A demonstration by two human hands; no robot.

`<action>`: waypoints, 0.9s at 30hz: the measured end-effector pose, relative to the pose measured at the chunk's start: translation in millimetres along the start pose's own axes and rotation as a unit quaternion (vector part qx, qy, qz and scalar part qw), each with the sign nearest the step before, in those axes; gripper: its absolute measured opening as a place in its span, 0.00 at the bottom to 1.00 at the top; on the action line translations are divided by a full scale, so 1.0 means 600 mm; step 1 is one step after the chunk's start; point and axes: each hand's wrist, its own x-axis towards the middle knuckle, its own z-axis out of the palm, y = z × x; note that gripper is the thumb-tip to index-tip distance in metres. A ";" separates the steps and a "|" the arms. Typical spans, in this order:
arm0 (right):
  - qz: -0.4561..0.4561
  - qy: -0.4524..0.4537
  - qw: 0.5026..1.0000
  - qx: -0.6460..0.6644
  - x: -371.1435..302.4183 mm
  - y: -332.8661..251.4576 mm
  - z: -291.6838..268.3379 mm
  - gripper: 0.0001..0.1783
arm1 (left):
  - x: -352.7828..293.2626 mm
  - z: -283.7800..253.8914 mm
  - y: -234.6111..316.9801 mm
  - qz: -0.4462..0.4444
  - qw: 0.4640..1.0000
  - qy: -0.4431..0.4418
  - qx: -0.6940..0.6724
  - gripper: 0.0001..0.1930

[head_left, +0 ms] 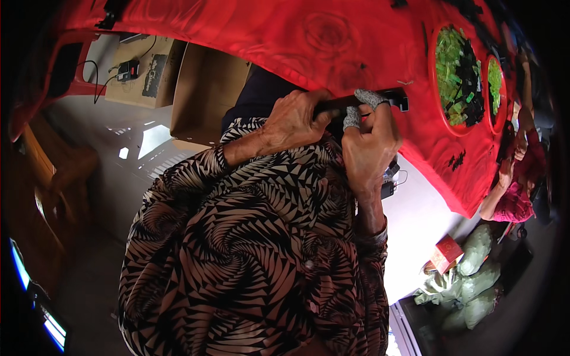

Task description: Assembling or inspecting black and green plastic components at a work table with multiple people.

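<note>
A long, narrow dark strip (394, 95) lies across both hands at the near edge of the red-covered table, with a pale, shiny bit at its right end. My left hand (295, 120) is closed around the left end, its thumb pressed along the strip. Over the right part is my right hand (374, 142), its fingers bent and closed on the strip. Grey knitted covers sit on two of its fingertips. What kind of thing the strip is cannot be made out, and the fingers hide part of it.
A red round tray (435, 98) of small green and black pieces stands at the right, beside a smaller red bowl (504, 98) of green pieces. Another person (515, 202) is at the far right. Cardboard boxes (196, 89) stand at left; pale full bags (478, 285) lie lower right.
</note>
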 end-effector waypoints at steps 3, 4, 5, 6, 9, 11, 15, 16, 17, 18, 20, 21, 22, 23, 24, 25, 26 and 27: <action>-0.016 0.020 1.000 -0.014 -0.003 0.002 0.005 0.19 | 0.002 0.006 -0.005 0.013 1.000 0.012 0.009 0.14; -0.025 0.025 0.999 -0.024 -0.001 0.002 0.005 0.19 | 0.002 0.004 -0.005 0.017 1.000 0.005 0.006 0.13; -0.017 0.020 0.999 -0.021 0.001 0.001 0.003 0.20 | 0.000 0.002 -0.004 0.021 1.000 -0.002 0.003 0.13; -0.007 0.014 1.000 -0.018 0.001 -0.001 0.000 0.20 | -0.001 -0.001 -0.003 0.025 1.000 -0.010 -0.002 0.13; 0.020 -0.009 0.999 -0.026 0.000 0.000 -0.009 0.21 | 0.000 -0.012 0.002 0.078 0.995 -0.045 -0.040 0.13; 0.006 0.006 1.000 -0.013 0.001 -0.001 -0.011 0.20 | 0.004 -0.001 -0.007 0.103 0.994 -0.034 -0.025 0.12; -0.037 0.073 0.996 -0.038 -0.003 0.003 -0.027 0.14 | 0.003 0.015 -0.010 0.149 0.988 0.007 -0.038 0.09; -0.045 0.114 0.991 -0.059 -0.005 0.003 -0.037 0.14 | 0.004 0.010 -0.006 0.135 0.990 -0.005 -0.050 0.09; -0.053 0.154 0.983 -0.080 -0.003 0.006 -0.046 0.13 | 0.005 0.006 -0.001 0.121 0.991 -0.016 -0.061 0.08; -0.031 0.173 0.983 -0.060 0.005 0.013 -0.055 0.17 | 0.006 0.000 0.007 0.075 0.992 -0.041 -0.088 0.08; -0.050 0.165 0.983 -0.064 0.024 0.033 -0.061 0.18 | 0.004 -0.005 0.013 0.026 0.989 -0.074 -0.124 0.07; -0.062 0.162 0.983 -0.065 0.031 0.041 -0.063 0.18 | 0.003 -0.009 0.014 0.026 0.988 -0.079 -0.132 0.07; -0.042 0.102 0.994 0.004 0.030 0.046 -0.062 0.22 | 0.003 -0.012 0.016 0.026 0.986 -0.085 -0.141 0.07; 0.002 0.074 0.993 0.097 0.030 0.044 -0.059 0.24 | 0.005 -0.012 0.017 0.028 0.986 -0.085 -0.141 0.07; 0.046 0.045 0.980 0.189 0.026 0.036 -0.053 0.27 | 0.006 -0.010 0.015 0.030 0.986 -0.087 -0.141 0.07; 0.090 0.015 0.956 0.279 0.023 0.033 -0.048 0.30 | 0.007 -0.008 0.011 0.031 0.986 -0.089 -0.141 0.06; 0.087 -0.024 0.957 0.274 0.018 0.043 -0.045 0.38 | 0.008 -0.002 0.002 0.040 0.985 -0.086 -0.146 0.06; 0.084 -0.024 0.958 0.274 0.020 0.039 -0.044 0.40 | 0.007 0.002 0.001 0.056 0.987 -0.058 -0.139 0.07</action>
